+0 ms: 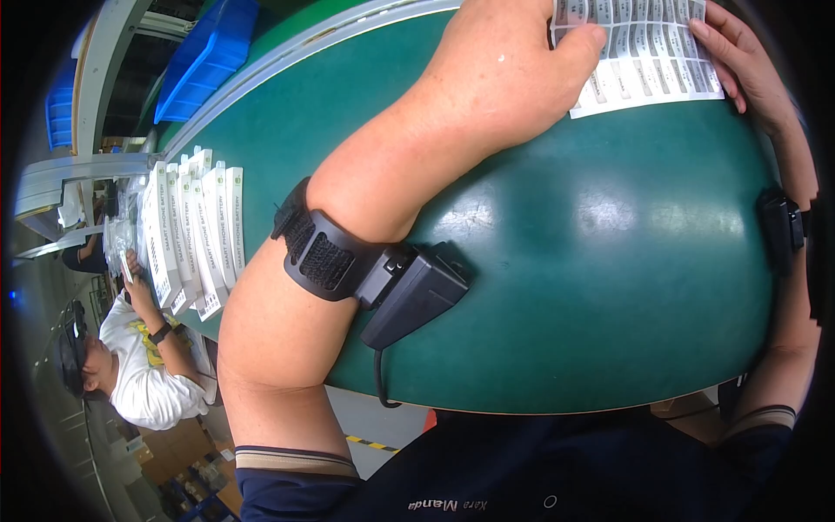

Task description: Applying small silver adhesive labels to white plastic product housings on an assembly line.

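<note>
A white sheet of small printed labels (646, 94) in rows, with silver-grey patches, sits at the upper right over the green table. My left hand (522, 65) is closed on its left edge, thumb lying on top. At the opposite edge my right hand (738, 50) grips the sheet, its thumb on the face and other fingers partly behind. The top of the sheet runs out of the picture. Black strapped devices are worn on both my forearms, the left one (413, 291) with a cable hanging down.
Several slim white boxes (198, 235) stand in a row at the table's left end. Beyond the metal rail (287, 56) are blue bins (204, 61). Another person (156, 374) in a white shirt works at the left. The green tabletop (557, 322) curves toward me.
</note>
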The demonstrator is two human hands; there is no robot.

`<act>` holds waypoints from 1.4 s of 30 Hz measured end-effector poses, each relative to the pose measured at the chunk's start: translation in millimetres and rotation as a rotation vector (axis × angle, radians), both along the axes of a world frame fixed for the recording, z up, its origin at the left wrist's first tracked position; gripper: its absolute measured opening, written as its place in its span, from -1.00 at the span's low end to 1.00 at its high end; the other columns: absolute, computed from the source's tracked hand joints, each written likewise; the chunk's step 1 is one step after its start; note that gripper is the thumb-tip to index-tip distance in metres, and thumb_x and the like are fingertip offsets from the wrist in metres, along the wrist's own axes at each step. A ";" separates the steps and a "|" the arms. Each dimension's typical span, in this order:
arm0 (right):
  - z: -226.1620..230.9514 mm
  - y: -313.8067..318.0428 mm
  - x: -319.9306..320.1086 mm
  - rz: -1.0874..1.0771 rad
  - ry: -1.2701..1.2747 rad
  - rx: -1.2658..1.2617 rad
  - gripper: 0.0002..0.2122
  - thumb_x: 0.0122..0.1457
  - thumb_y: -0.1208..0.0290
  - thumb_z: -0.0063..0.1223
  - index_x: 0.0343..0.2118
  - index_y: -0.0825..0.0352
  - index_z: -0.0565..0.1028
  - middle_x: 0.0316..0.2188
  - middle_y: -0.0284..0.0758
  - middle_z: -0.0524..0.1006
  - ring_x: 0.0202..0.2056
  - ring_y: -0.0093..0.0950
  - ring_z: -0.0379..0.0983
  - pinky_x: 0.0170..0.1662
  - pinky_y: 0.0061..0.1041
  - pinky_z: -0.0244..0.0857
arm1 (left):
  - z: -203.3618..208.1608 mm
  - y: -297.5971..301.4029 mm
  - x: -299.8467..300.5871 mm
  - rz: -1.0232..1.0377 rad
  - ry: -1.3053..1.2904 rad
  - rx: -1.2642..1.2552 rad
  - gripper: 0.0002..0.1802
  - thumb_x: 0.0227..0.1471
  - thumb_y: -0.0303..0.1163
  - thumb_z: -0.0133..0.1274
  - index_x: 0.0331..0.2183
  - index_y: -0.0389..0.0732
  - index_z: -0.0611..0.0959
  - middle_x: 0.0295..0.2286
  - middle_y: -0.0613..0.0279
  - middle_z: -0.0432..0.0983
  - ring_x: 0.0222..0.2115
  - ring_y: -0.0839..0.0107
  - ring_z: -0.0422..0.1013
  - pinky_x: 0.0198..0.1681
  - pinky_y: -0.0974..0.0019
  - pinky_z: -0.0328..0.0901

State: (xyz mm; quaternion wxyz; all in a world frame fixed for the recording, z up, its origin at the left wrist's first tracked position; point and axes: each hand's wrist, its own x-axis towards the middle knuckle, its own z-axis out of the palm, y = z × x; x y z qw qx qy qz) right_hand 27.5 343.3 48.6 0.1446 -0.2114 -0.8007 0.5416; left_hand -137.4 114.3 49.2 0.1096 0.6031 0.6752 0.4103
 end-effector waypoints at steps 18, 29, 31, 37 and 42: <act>3.2 0.0 -1.3 0.012 -0.057 -0.022 -0.77 0.31 0.39 -0.03 -0.13 0.48 0.48 -0.57 -0.37 0.53 -0.79 -0.79 0.26 -0.77 -0.82 0.13 | -11.8 7.5 -7.5 0.025 -0.083 -0.038 -0.66 0.11 -0.37 0.00 -0.15 -0.45 0.57 -0.29 -0.21 0.57 -0.23 0.02 0.52 -0.12 0.15 0.36; 6.6 -4.1 -2.1 -0.013 -0.074 0.000 -0.77 0.29 0.40 -0.01 -0.14 0.47 0.48 -0.56 -0.38 0.54 -0.78 -0.80 0.26 -0.77 -0.82 0.14 | -14.8 8.8 -7.5 -0.010 -0.135 0.008 -0.67 0.11 -0.38 0.00 -0.16 -0.45 0.58 -0.29 -0.21 0.57 -0.22 0.03 0.53 -0.12 0.16 0.36; 8.2 -5.8 -2.3 -0.030 -0.069 -0.032 -0.77 0.29 0.40 -0.01 -0.14 0.47 0.48 -0.55 -0.38 0.54 -0.78 -0.80 0.26 -0.77 -0.82 0.13 | -11.6 7.2 -4.9 -0.041 -0.165 0.034 -0.67 0.11 -0.39 0.00 -0.17 -0.45 0.58 -0.29 -0.21 0.57 -0.22 0.03 0.53 -0.12 0.16 0.36; 7.2 -5.1 -3.0 -0.034 -0.045 -0.089 -0.78 0.29 0.41 -0.02 -0.13 0.48 0.48 -0.53 -0.36 0.55 -0.78 -0.80 0.26 -0.77 -0.82 0.13 | -1.8 0.1 -3.3 -0.083 -0.084 0.039 -0.66 0.11 -0.38 0.00 -0.16 -0.45 0.57 -0.28 -0.21 0.57 -0.21 0.01 0.52 -0.11 0.14 0.36; 2.6 -1.7 -0.9 -0.005 -0.045 -0.021 -0.78 0.29 0.42 -0.02 -0.13 0.48 0.48 -0.53 -0.35 0.55 -0.78 -0.80 0.26 -0.77 -0.82 0.13 | -4.9 2.1 -1.6 -0.031 -0.027 0.059 -0.66 0.10 -0.38 0.00 -0.15 -0.44 0.57 -0.27 -0.22 0.56 -0.20 -0.01 0.51 -0.10 0.13 0.36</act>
